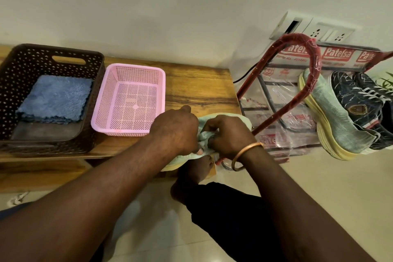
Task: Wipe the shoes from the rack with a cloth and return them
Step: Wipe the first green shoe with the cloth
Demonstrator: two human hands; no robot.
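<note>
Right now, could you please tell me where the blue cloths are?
In the head view, the blue cloths lie stacked inside the brown basket at the left of the wooden bench, beside the pink basket.

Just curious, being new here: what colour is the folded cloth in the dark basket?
The cloth is blue, clearest in the head view.

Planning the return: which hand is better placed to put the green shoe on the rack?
Probably the right hand: both hold the green shoe, but the rack stands on its side.
</note>
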